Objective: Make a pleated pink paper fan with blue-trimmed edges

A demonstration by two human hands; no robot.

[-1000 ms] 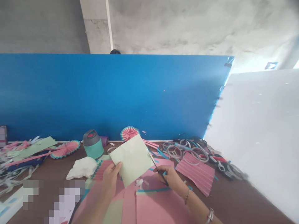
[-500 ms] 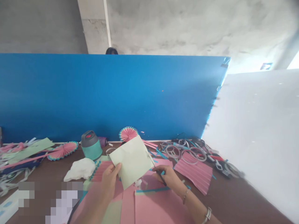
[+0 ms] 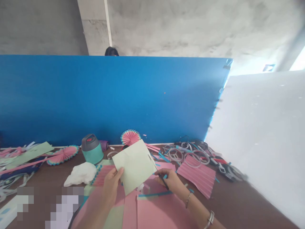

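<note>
A pale green sheet of paper is pinched at its left edge by my left hand, thumb on top. My right hand grips a pair of scissors by the dark handles. Their blades lie along the sheet's right edge, pointing up and left; whether they are open I cannot make out. Under both hands lie pink paper sheets, one with a blue and green strip along its top edge. Pleated pink paper rests to the right of my right hand.
A teal flask with a grey lid and a crumpled white tissue stand left. Pink paper fans lie at the back and left. Rolls of tape and cables clutter the back right. A blue partition closes off the far side.
The whole view has shifted very slightly. Both hands, the green sheet and the scissors keep nearly the same places relative to each other.
</note>
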